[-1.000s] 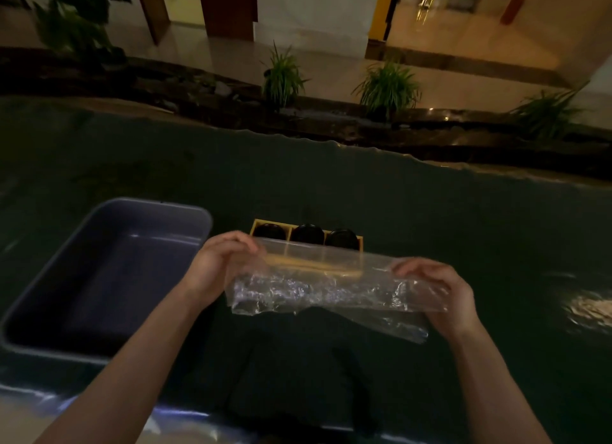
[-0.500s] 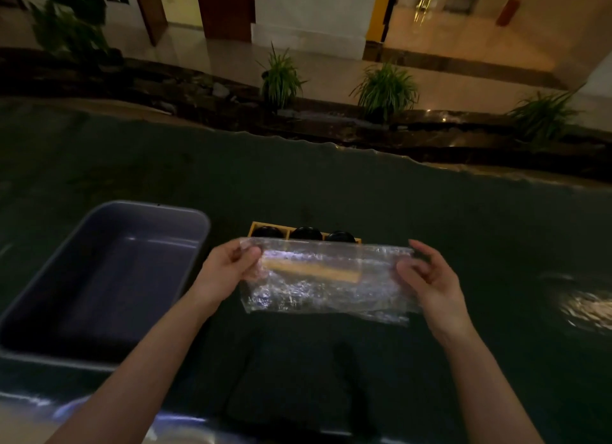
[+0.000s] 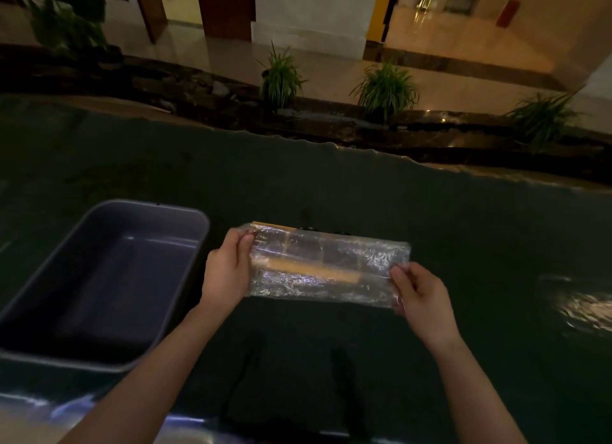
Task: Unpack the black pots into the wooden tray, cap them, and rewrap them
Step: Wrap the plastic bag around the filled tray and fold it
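A sheet of clear bubble wrap [image 3: 326,268] is stretched flat between my hands over the wooden tray [image 3: 311,271]. The tray's yellowish front edge shows through the plastic, and a far corner peeks out at the top left. The black pots [image 3: 308,228] in the tray are almost wholly hidden; only slivers of their dark tops show past the wrap's far edge. My left hand [image 3: 227,275] pinches the wrap's left end. My right hand [image 3: 420,299] pinches its near right corner.
A grey-blue plastic tub [image 3: 99,278] stands open to the left, close to my left forearm. The work surface is a dark green cloth [image 3: 463,228] with its far edge ahead. Potted plants and a tiled floor lie beyond.
The wrap has been spread wider and carried forward over the tray, so the black pots that showed behind it are now nearly covered. Both hands moved apart and slightly away from me.
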The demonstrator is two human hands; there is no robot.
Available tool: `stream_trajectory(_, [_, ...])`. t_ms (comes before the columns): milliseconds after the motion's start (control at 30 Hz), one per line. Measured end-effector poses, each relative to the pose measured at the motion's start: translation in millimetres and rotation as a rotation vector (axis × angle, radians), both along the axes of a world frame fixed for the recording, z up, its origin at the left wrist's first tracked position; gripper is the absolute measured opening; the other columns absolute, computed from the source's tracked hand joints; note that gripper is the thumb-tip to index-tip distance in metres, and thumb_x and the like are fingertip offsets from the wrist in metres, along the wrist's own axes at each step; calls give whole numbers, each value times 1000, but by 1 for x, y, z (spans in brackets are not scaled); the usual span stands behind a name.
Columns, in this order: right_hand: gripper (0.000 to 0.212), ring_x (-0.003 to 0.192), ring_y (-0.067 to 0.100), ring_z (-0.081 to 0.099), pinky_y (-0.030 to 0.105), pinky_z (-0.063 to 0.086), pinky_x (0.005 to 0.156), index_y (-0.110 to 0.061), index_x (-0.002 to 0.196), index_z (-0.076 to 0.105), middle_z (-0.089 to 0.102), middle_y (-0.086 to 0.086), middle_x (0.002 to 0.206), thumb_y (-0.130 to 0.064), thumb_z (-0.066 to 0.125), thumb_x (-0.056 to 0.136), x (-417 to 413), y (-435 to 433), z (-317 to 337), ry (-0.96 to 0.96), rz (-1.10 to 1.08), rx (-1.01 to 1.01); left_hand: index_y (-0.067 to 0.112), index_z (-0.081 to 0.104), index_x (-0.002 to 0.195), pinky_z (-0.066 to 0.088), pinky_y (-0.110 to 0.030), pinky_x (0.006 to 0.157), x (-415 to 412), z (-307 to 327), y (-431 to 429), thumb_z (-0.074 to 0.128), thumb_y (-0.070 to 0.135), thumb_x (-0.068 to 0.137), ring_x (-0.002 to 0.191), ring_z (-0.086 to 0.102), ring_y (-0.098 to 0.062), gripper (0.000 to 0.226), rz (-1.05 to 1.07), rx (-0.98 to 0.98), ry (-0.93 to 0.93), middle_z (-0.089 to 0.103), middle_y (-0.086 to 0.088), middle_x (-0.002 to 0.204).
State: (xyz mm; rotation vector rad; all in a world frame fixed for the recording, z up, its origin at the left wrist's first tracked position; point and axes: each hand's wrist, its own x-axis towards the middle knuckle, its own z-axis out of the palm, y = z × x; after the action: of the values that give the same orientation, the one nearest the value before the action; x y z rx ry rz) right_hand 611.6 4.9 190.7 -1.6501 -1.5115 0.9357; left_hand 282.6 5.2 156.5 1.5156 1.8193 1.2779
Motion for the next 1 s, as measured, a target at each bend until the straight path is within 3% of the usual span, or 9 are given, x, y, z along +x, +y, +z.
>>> stream_trajectory(167, [24,85,23,75,54,62,76,-35,93,70,76,0,92,-57,60,95,10,-1,8,89,20,4,34,60,103,52,-22,55,-12,15,12,46,30,107,67,66,-8,14,-100,25,-2,67,2,74])
stream_trajectory(267, [53,109,-5,66,35,54,95,-46,121,62,68,-26,118,-81,56,81,19,4,22,162,13,84,40,62,103,54,-16,65,-22,33,21,51,32,105,75,70,-3,14,-247,-3,59,72,10,87])
stream_trajectory(367, [77,125,-16,51,23,45,102,-46,146,44,57,-36,135,-74,66,78,3,17,40,6,338,-4,42,66,99,56,-22,68,-16,53,34,56,33,102,79,70,-10,14,-419,-25,125,72,6,86])
stream_trajectory(467, [102,134,-2,50,30,40,115,-38,157,33,57,-24,143,-73,76,72,-29,29,47,-137,665,-250,49,65,92,56,-24,64,-4,73,45,57,39,98,74,70,-11,14,-540,-57,152,72,11,86])
stream_trajectory(600, [43,103,15,72,39,57,96,-25,128,68,76,-2,111,-40,78,89,-58,34,42,-183,714,-221,46,69,88,55,-18,65,1,84,51,66,35,93,71,69,-5,12,-578,-46,120,73,21,83])
stream_trajectory(700, [8,86,23,75,39,59,84,-19,96,79,79,7,88,-23,72,96,-63,35,32,-56,565,-106,42,70,103,64,-35,80,-8,84,52,62,43,95,85,76,-12,12,-423,-47,-87,77,13,94])
stream_trajectory(800, [9,80,26,76,34,61,76,-16,89,79,78,11,81,-16,73,95,-65,34,28,175,387,-47,21,54,141,56,-47,102,-11,77,42,53,79,82,107,74,-18,83,-285,-145,-595,75,-3,118])
stream_trajectory(867, [10,71,12,73,22,57,70,-19,86,79,77,2,74,-16,74,94,-71,33,27,281,299,-13,16,43,152,49,-50,110,-4,60,29,58,92,63,121,69,-25,117,-407,-321,-755,68,-10,134])
stream_trajectory(1000, [9,68,18,69,31,55,66,-18,85,76,75,12,77,-19,74,94,-85,31,26,277,216,67,20,69,128,54,-44,104,24,43,4,78,67,75,122,68,-29,72,-614,-430,-745,72,-9,130])
